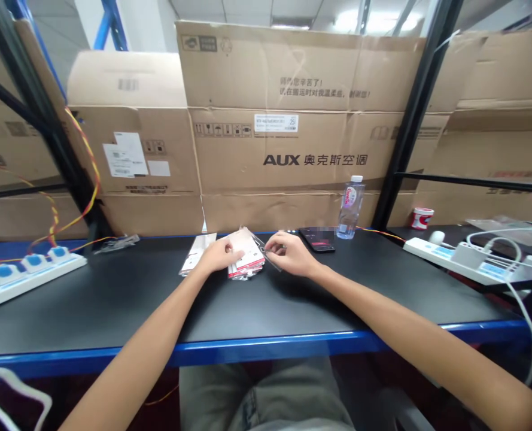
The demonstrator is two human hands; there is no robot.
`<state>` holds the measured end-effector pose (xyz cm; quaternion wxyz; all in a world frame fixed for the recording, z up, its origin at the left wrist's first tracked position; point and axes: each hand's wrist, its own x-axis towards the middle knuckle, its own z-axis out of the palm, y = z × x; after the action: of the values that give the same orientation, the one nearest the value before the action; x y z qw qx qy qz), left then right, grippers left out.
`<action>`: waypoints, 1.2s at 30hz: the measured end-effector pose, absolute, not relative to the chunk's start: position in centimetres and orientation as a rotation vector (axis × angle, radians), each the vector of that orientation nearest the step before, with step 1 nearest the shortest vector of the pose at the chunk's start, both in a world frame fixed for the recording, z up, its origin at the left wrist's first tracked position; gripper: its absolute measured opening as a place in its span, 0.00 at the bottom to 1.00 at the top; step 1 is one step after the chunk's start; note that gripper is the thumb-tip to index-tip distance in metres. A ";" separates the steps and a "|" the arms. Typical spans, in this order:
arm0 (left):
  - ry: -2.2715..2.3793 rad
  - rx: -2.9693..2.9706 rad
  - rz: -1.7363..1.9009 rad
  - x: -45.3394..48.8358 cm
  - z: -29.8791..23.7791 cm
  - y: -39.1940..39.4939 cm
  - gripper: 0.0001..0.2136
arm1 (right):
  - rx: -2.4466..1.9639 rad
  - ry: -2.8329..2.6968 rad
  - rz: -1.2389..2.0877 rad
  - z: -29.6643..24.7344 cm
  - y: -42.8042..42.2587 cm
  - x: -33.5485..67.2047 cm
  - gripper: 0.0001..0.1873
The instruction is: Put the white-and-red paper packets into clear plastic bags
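A stack of flat white packets with red edges (250, 254), in what looks like clear plastic wrapping, lies near the back of the dark tabletop. My left hand (218, 254) is closed at the stack's left side, its thumb over the top packet and the other fingers curled. To the left, partly behind that hand, rests another group of white packets (197, 251). My right hand (290, 252) pinches a thin, clear plastic piece (273, 261) at the stack's right side. Its exact kind is too small to make out.
A black phone (318, 239) and a clear bottle (350, 209) stand right of my right hand. White power strips (27, 275) with cables lie at both sides. A large cardboard sheet (301, 173) walls off the back. The table's blue edge (270, 350) runs in front.
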<state>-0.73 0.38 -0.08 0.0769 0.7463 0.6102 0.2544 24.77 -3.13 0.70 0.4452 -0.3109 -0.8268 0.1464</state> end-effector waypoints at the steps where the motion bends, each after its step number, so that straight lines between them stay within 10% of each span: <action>1: 1.822 2.208 0.784 -0.9 -0.2 0.5 0.20 | -0.728 -2.102 0.379 0.7 -3.7 24.4 0.07; 16: 1.515 1.544 1.226 0.0 -0.1 0.0 0.27 | -0.938 -2.203 0.190 0.1 -4.2 23.7 0.05; 36: 1.415 1.189 1.608 -0.3 1.5 0.0 0.25 | -0.974 -1.442 1.215 -0.4 -1.8 24.1 0.09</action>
<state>-0.25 0.01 1.50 0.3391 0.4567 0.5432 0.6176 24.06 -1.82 -0.38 0.4879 -0.4005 -0.5933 0.4996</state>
